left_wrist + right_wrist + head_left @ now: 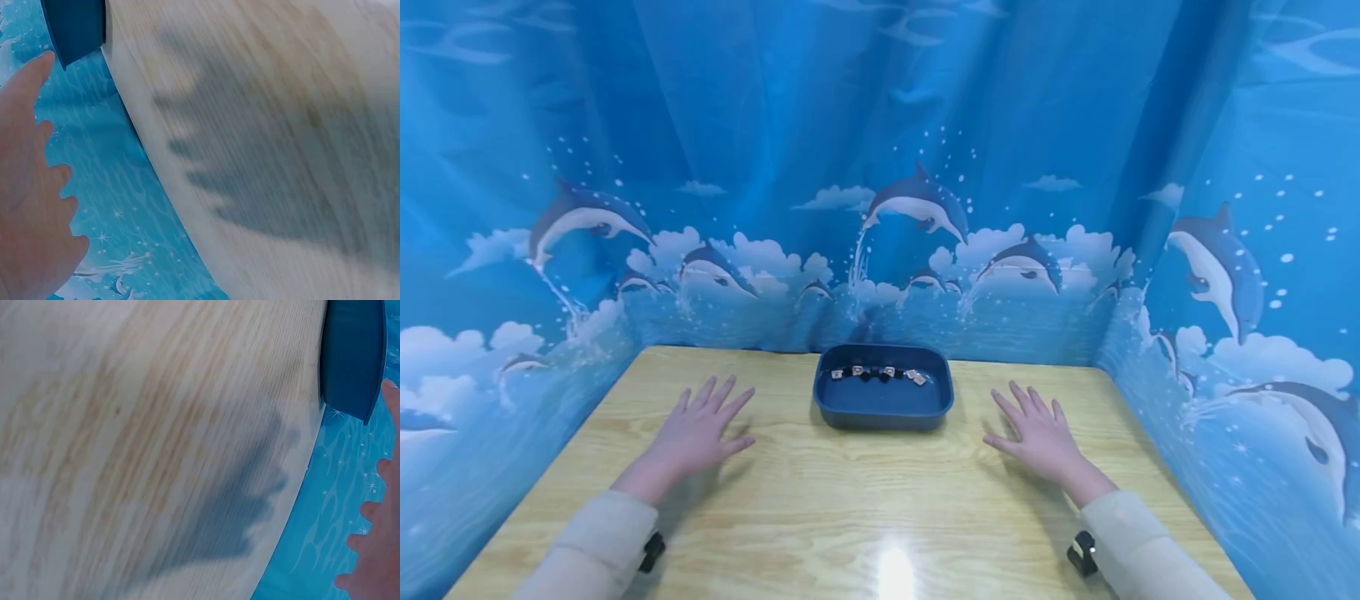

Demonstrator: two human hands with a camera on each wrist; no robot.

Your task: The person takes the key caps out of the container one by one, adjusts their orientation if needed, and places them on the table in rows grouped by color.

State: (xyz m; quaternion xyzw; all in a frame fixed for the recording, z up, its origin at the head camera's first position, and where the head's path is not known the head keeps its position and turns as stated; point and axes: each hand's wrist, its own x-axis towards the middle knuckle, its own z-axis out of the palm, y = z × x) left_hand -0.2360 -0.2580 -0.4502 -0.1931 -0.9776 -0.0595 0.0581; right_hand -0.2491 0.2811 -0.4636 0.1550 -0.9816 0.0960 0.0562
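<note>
A dark blue tray [883, 414] with rounded corners stands near the table's back edge. Several small white and black pieces [890, 372] lie in a loose row inside it, too small to tell their kind. Left of the tray, my left hand [696, 433] hovers over the table with spread fingers and holds nothing. On the other side my right hand [1041, 437] is likewise spread above the wood, holding nothing. Both hands are apart from the tray. Each wrist view shows its hand at the edge, the tray's side [76, 31] beyond, and a hand shadow on the table.
The light wooden table [820, 517] has a bright glare spot near its front. A blue curtain [760, 150] printed with dolphins and clouds encloses the back and both sides. Small black devices [1082, 553] sit at the cuffs of both pale sleeves [1138, 542].
</note>
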